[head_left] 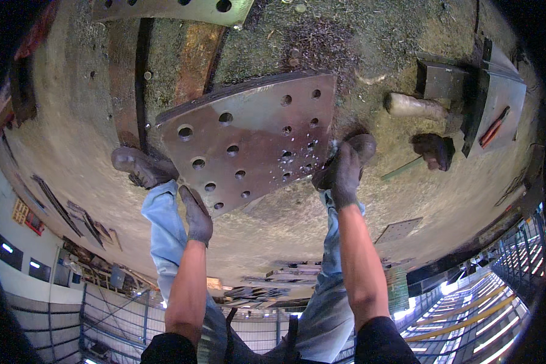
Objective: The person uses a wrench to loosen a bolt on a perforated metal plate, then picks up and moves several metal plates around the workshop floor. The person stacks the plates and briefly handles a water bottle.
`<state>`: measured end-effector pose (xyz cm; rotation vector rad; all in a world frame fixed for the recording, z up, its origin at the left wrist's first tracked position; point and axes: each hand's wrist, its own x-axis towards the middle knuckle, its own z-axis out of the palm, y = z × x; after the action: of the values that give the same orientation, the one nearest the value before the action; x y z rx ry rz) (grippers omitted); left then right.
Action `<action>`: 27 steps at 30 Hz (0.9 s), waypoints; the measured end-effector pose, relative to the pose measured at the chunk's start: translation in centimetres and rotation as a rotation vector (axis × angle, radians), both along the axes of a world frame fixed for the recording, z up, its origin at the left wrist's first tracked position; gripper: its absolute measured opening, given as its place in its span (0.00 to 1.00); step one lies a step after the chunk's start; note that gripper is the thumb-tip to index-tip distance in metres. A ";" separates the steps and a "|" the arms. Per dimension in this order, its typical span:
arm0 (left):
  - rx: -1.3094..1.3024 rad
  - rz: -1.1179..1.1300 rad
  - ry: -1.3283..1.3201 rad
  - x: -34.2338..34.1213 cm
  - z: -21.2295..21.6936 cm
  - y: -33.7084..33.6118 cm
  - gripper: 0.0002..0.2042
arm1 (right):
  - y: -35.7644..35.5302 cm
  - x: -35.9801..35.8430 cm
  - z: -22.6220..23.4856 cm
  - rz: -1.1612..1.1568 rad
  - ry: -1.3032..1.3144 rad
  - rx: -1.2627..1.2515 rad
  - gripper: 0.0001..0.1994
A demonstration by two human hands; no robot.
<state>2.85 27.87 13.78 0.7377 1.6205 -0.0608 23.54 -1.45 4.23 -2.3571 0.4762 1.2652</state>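
Note:
A brown steel plate (257, 130) with rows of round drilled holes lies between my boots, its far edge showing a stack of layers. White chips are scattered over its right part. My left hand (198, 219), in a dark grey glove, is closed on the plate's near left edge. At the near right corner my right hand (346, 176), gloved the same way, grips the edge beside my right boot (362, 145). The fingertips of both hands are partly hidden. My left boot (140, 167) stands against the plate's left side.
Another drilled plate (170, 11) lies at the far edge, among metal shavings (321, 45). To the right are a pale wrapped cylinder (415, 106), a dark metal block (442, 80), a dark crumpled glove-like item (433, 151) and a red-handled tool (495, 127) on a metal sheet.

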 end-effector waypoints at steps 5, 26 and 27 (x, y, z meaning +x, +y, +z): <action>0.058 -0.122 0.040 -0.7 1.8 -0.8 0.30 | 1.1 -1.2 -3.8 0.013 0.040 0.116 0.26; -0.279 -0.336 0.296 6.2 4.1 8.7 0.40 | 1.8 -0.1 3.9 -0.713 0.269 0.474 0.33; -0.290 -0.333 0.245 7.7 4.9 8.9 0.41 | 2.2 0.6 4.4 -0.631 0.311 0.441 0.33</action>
<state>10.54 36.79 18.67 0.7876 1.6565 -0.6344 24.15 0.75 8.63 -1.4819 0.8529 1.2563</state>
